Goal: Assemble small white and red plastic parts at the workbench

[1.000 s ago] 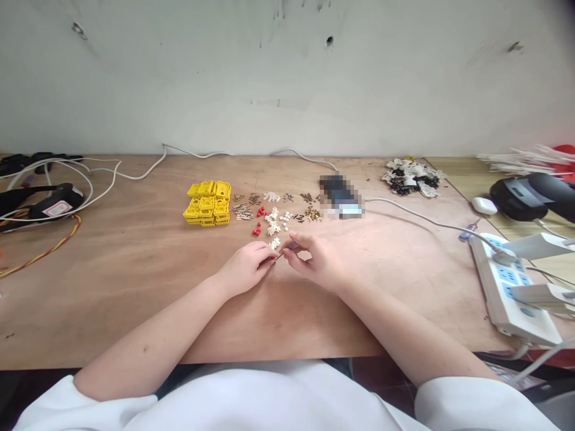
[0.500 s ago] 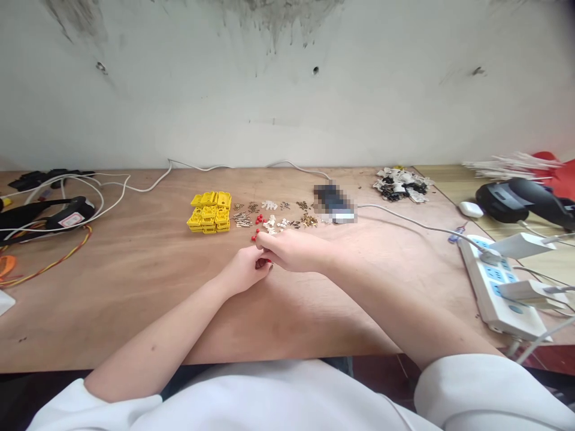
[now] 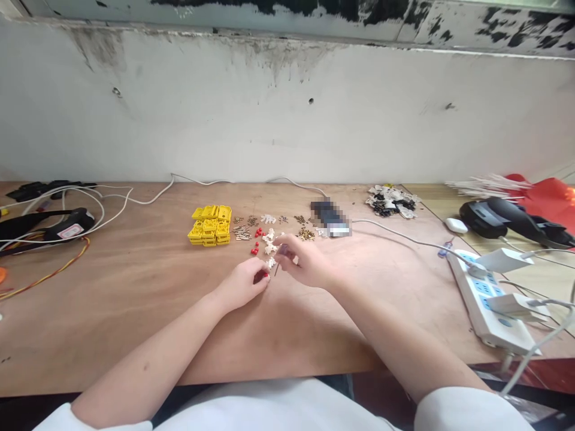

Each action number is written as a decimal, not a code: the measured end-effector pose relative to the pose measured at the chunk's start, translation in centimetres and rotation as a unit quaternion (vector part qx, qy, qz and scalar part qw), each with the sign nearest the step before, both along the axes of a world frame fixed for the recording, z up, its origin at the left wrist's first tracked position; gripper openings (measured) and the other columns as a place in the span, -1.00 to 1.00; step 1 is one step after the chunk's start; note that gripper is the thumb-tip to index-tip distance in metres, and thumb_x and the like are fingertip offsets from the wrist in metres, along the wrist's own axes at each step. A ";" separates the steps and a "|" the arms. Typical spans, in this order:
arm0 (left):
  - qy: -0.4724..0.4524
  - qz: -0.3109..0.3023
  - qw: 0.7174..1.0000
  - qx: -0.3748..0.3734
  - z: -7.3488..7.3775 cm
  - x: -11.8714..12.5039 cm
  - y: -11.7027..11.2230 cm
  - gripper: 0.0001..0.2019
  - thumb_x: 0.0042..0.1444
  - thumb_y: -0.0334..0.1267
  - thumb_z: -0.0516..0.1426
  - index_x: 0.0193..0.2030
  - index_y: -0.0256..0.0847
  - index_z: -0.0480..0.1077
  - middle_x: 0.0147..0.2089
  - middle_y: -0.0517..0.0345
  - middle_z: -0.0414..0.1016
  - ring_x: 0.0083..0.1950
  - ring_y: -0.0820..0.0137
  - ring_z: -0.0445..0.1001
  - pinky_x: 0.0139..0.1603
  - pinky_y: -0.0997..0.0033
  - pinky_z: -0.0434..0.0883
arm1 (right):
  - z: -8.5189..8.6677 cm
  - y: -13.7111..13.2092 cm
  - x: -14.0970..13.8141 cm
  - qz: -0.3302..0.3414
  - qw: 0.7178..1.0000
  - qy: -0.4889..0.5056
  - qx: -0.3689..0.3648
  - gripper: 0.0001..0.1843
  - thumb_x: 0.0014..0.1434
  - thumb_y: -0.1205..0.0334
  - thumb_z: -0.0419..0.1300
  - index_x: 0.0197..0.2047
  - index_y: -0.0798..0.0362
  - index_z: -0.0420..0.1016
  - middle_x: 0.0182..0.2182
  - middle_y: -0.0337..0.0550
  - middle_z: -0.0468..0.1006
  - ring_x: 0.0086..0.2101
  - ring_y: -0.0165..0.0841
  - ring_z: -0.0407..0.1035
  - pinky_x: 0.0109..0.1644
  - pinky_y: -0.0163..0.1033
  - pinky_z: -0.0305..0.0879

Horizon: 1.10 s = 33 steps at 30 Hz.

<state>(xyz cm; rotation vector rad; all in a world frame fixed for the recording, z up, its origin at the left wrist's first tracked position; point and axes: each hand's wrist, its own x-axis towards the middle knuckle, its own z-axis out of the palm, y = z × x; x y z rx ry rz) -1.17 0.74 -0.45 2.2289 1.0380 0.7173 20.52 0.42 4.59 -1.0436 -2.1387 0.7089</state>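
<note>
My left hand (image 3: 242, 283) rests low over the table, thumb and fingers closed on a small red part (image 3: 266, 275) that is mostly hidden. My right hand (image 3: 306, 261) is curled round what looks like a small screwdriver (image 3: 277, 268), its thin shaft pointing down beside the left fingertips. White plastic pieces (image 3: 269, 246) lie just beyond both hands. To their left are several small red parts (image 3: 255, 248). Stacked yellow plastic housings (image 3: 209, 226) stand farther left. Small piles of metal pins (image 3: 242, 233) and brass pieces (image 3: 306, 234) lie behind the hands.
A blurred-out dark device (image 3: 330, 216) with a white cable lies behind my right hand. At the right are a power strip (image 3: 489, 305) with chargers, another screwdriver (image 3: 445, 249) and a black headset (image 3: 485, 216). Black-and-white scraps (image 3: 392, 201) are heaped at the back. Cables (image 3: 96, 206) tangle at left.
My hands were together and have parted; the right one has drawn back to the right, showing the screwdriver shaft. The view has tilted up, with more wall showing.
</note>
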 end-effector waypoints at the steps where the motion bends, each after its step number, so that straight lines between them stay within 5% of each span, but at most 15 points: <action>1: 0.005 0.017 1.000 0.005 -0.1 -0.1 0.0 -0.90 0.17 -0.21 0.15 -0.28 -0.17 0.41 -0.32 0.15 0.46 -0.31 0.38 0.42 -0.31 0.39 0.37 | -0.8 0.0 0.4 -0.026 0.998 0.056 -0.009 -0.73 0.32 0.17 0.07 0.07 -0.07 0.23 -0.36 -0.24 0.52 -0.42 -0.40 0.42 -0.32 -0.29 0.31; 5: 0.039 0.064 0.997 -0.008 0.0 -0.7 0.4 -0.71 0.02 -0.01 0.29 -0.35 -0.17 0.40 -0.35 0.18 0.44 -0.35 0.36 0.41 -0.36 0.39 0.35 | -4.4 -0.2 1.2 -0.108 0.965 0.232 -0.058 -0.70 0.31 0.04 0.10 0.04 -0.06 0.19 -0.36 -0.24 0.51 -0.50 -0.43 0.41 -0.39 -0.27 0.39; 9: 0.041 -0.019 0.998 -0.034 1.3 -1.9 0.8 -0.64 0.00 -0.06 0.32 -0.08 -0.11 0.45 -0.12 0.13 0.47 -0.14 0.31 0.48 -0.21 0.38 0.42 | -6.4 -1.0 0.8 -0.142 0.947 0.278 -0.082 -0.63 0.30 0.00 0.13 0.08 -0.07 0.16 -0.34 -0.23 0.53 -0.48 -0.42 0.45 -0.38 -0.26 0.42; 12: 0.033 -0.071 0.996 -0.040 1.8 -2.3 0.9 -0.69 0.15 -0.17 0.22 0.04 -0.08 0.46 -0.04 0.08 0.46 -0.06 0.32 0.49 -0.07 0.36 0.43 | -6.6 -1.4 0.5 -0.123 0.952 0.268 -0.081 -0.61 0.30 0.01 0.14 0.10 -0.07 0.17 -0.32 -0.22 0.54 -0.44 -0.41 0.48 -0.32 -0.24 0.45; 15: 0.038 -0.093 0.995 -0.025 1.6 -2.0 0.8 -0.82 0.22 -0.25 0.14 -0.07 -0.11 0.50 -0.09 0.08 0.47 -0.09 0.34 0.48 -0.04 0.36 0.41 | -6.6 -1.5 0.3 -0.112 0.953 0.270 -0.079 -0.61 0.31 0.04 0.14 0.13 -0.08 0.17 -0.30 -0.21 0.54 -0.43 -0.41 0.49 -0.30 -0.24 0.46; 33: 0.097 -0.080 0.991 0.045 0.5 -0.9 0.7 -0.85 0.21 -0.33 0.09 -0.15 -0.15 0.48 -0.20 0.08 0.42 -0.17 0.33 0.43 -0.12 0.34 0.38 | -7.0 -1.4 0.0 -0.044 0.981 0.191 -0.016 -0.67 0.34 0.19 0.11 0.15 -0.11 0.18 -0.25 -0.19 0.57 -0.35 -0.37 0.55 -0.19 -0.15 0.52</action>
